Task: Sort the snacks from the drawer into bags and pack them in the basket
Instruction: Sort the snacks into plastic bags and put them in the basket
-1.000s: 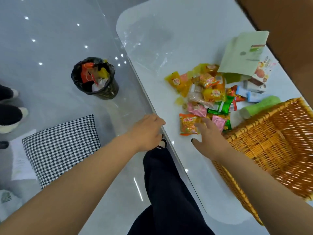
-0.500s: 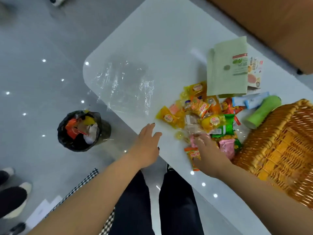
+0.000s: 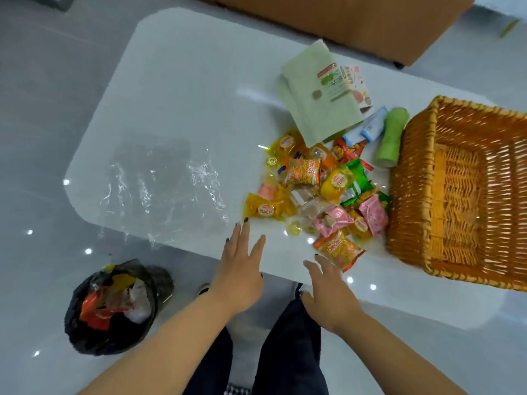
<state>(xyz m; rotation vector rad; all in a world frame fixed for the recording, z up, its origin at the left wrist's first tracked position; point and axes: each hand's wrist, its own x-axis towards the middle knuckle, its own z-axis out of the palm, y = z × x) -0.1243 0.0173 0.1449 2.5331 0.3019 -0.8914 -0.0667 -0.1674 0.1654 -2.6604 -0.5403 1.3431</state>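
A heap of wrapped snacks [image 3: 322, 189] in yellow, orange, pink and green lies on the white table [image 3: 185, 89], just left of an empty woven basket [image 3: 462, 192]. An orange noodle-snack packet [image 3: 338, 249] sits at the heap's near edge. Clear plastic bags [image 3: 159, 183] lie flat at the table's left end. My left hand [image 3: 239, 272] hovers over the near table edge with straight fingers, holding nothing. My right hand [image 3: 328, 289] is spread just below the orange packet, apart from it and empty.
A pale green paper bag [image 3: 316, 95], a printed box [image 3: 356, 81], blue tubes [image 3: 368, 128] and a green bottle [image 3: 390, 138] lie behind the heap. A black-lined waste bin [image 3: 111, 306] stands on the floor at left. A brown sofa [image 3: 356, 18] runs beyond the table.
The view has swung so the table sits more centred. My right hand has drawn back from the pink snacks toward me. My left hand has opened and come over the table edge.
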